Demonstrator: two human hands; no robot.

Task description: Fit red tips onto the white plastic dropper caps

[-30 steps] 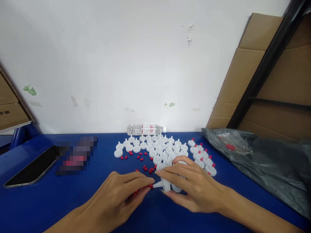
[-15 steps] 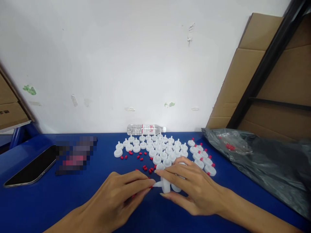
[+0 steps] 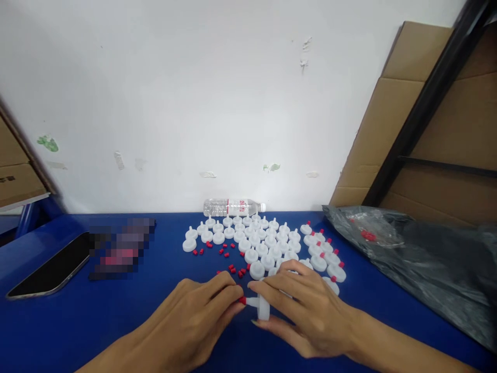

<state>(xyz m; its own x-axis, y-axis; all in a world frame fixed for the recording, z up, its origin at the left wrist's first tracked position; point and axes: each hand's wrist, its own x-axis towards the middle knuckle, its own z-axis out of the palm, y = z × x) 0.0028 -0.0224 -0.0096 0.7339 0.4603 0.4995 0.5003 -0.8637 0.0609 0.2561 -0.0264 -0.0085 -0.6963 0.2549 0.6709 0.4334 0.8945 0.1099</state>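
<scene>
My right hand (image 3: 306, 305) grips a white nozzle cap (image 3: 262, 305) on its side, spout pointing left. My left hand (image 3: 198, 316) pinches a small red tip (image 3: 242, 300) against the end of that spout. Behind my hands stand several white nozzle caps (image 3: 248, 238) in rows on the blue table (image 3: 116, 311). Some at the right, the capped nozzles (image 3: 328, 256), carry red tips. Loose red tips (image 3: 229, 259) lie scattered between the rows and my left hand.
A clear water bottle (image 3: 233, 207) lies against the white wall. A phone (image 3: 50, 272) and a blurred item (image 3: 120, 248) rest at the left. A dark plastic bag (image 3: 419, 259) covers the table's right side, with cardboard (image 3: 446, 140) and a black frame behind it.
Both hands drew slightly toward me. The white cap lifted clear of the neighbouring caps, and the red tip now shows at its spout.
</scene>
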